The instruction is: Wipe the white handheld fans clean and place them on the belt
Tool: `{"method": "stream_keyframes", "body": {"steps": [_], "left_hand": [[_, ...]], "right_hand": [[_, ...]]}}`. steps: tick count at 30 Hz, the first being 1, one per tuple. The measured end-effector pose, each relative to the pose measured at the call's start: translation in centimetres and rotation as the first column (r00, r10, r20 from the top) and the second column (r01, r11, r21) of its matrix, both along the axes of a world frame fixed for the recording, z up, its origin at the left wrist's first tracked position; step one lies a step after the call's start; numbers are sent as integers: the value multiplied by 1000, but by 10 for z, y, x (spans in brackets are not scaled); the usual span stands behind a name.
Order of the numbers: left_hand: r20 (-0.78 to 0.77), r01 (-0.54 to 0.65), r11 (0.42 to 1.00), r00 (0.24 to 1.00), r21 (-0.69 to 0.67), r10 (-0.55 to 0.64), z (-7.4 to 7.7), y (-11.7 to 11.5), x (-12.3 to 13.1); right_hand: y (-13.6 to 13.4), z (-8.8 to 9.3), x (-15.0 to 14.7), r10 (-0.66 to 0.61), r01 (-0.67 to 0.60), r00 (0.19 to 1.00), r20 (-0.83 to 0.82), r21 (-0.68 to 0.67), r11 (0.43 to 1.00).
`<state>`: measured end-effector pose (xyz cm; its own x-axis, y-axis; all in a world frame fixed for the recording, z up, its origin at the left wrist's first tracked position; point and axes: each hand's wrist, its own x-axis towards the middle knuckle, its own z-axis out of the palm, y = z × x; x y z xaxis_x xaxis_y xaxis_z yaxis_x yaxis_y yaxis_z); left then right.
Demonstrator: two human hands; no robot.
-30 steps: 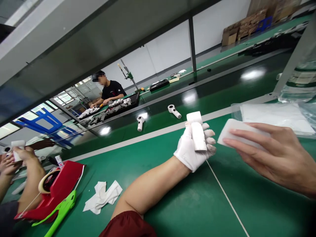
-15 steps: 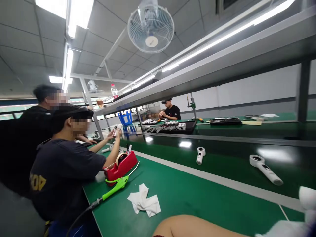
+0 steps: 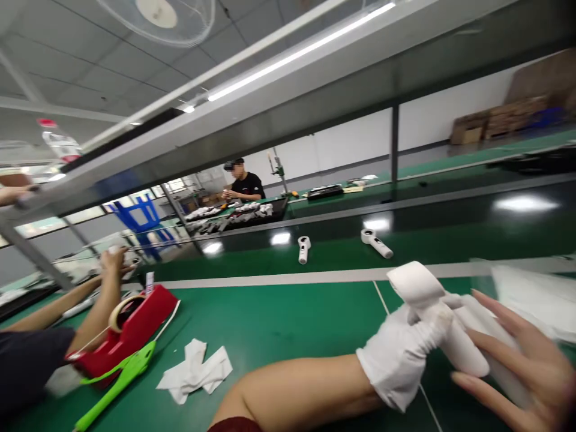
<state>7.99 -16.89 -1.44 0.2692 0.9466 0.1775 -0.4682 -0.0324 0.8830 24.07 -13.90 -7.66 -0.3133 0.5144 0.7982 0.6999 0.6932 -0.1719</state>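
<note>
My left hand (image 3: 398, 357), in a white cloth glove, grips a white handheld device (image 3: 463, 348) with a round head (image 3: 414, 285) tilted up and to the left. My bare right hand (image 3: 524, 369) is at the lower right, holding a white foam sheet (image 3: 497, 339). The sheet presses against the far side of the device's handle, and the two hands nearly meet there. Part of the handle is hidden by my gloved fingers.
Two similar white devices (image 3: 304, 249) lie on the green bench beyond a pale strip. A red tape dispenser (image 3: 128, 336), a green-handled tool (image 3: 121, 375) and crumpled white cloth (image 3: 193, 372) lie to the left. A co-worker's hands (image 3: 112, 264) work at the left edge.
The view has swung back down from the ceiling to my hands. My right hand has brought the foam sheet against the device, which now lies tilted rather than upright in my left hand.
</note>
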Motion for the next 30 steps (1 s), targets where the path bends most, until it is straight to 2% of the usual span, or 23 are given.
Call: {"method": "stream_keyframes", "body": {"steps": [2,3,6,8,11,12,14,19,21,22,24,26,28,30], "left_hand": [[-55,33,999,998,-41,-35,3,-2,-2],[-79,-8,999,997,-52,4,5,-1,-3],[-89,-280,960,956,-15,278,10,2,-7],[-146,-376,915,907,145,395,13,6,-13],[-361,-266,854,820,447,445,20,8,-26],[-419,-227,834,780,503,464,22,8,-29],[-490,-197,829,727,523,481,27,8,-35],[-597,-78,904,727,420,340,33,17,-41],[-633,-86,934,713,348,301,35,23,-42],[-618,-127,957,740,262,267,36,26,-42],[-515,-201,979,836,36,190,36,29,-41],[-303,-181,962,946,-204,114,35,30,-38],[-83,-71,929,996,-364,44,33,26,-32],[86,80,915,995,-396,-50,32,19,-25]], "right_hand": [[-8,-1,10,-4,11,998,63,-111,994],[-9,0,13,-13,24,996,88,-132,991],[-6,2,18,-42,49,990,131,-48,998],[-2,2,21,-34,33,988,151,10,999],[-1,3,23,-51,36,983,179,86,996],[-3,4,23,-71,51,979,190,105,993],[-8,7,22,-94,66,971,220,130,989],[-23,17,10,-57,37,968,246,82,996],[-26,19,6,-24,14,973,230,45,999],[-27,19,5,-11,5,975,222,27,1000],[-27,20,4,14,-14,980,201,-2,1000],[-26,21,6,37,-35,986,165,-17,999],[-23,22,7,45,-40,990,133,-37,998],[-20,21,9,30,-22,993,114,-72,997]]}}
